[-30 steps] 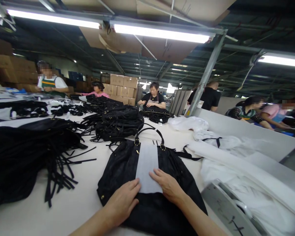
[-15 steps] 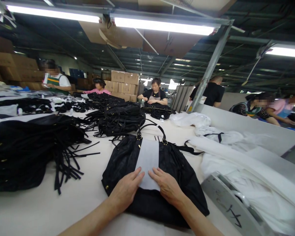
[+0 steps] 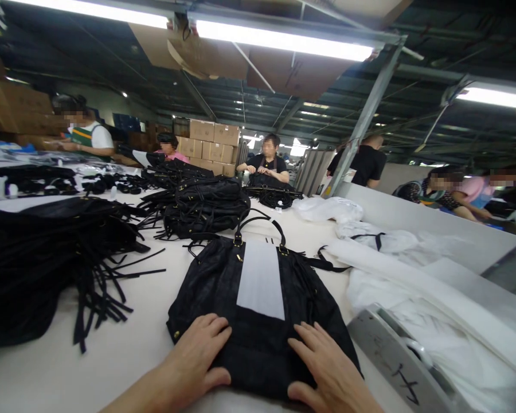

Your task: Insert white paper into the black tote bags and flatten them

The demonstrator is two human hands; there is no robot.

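Observation:
A black handbag (image 3: 210, 287) lies flat on the pale table, its two handles (image 3: 264, 221) pointing away from me. A light grey sheet (image 3: 261, 281) covers the middle of its upper face, from the handles down past the centre. My left hand (image 3: 200, 350) rests on the bag's lower left part, fingers stretched out and thumb apart. On the lower right part lies my right hand (image 3: 322, 361), fingers spread in the same way. Neither hand touches the grey sheet. A black strap (image 3: 327, 264) runs out from the bag's right side.
Piled black fringed bags (image 3: 30, 258) lie at the left, with another stack (image 3: 206, 203) beyond the handbag. A grey metal box (image 3: 395, 355) and white wrapping sheets (image 3: 413, 298) are at the right. Across the table a person (image 3: 266, 163) handles black goods; cardboard boxes (image 3: 217, 143) stand behind.
Both hands have slid off the grey sheet, moving toward me and apart, onto the bag's lower corners. The grey sheet stays on the bag.

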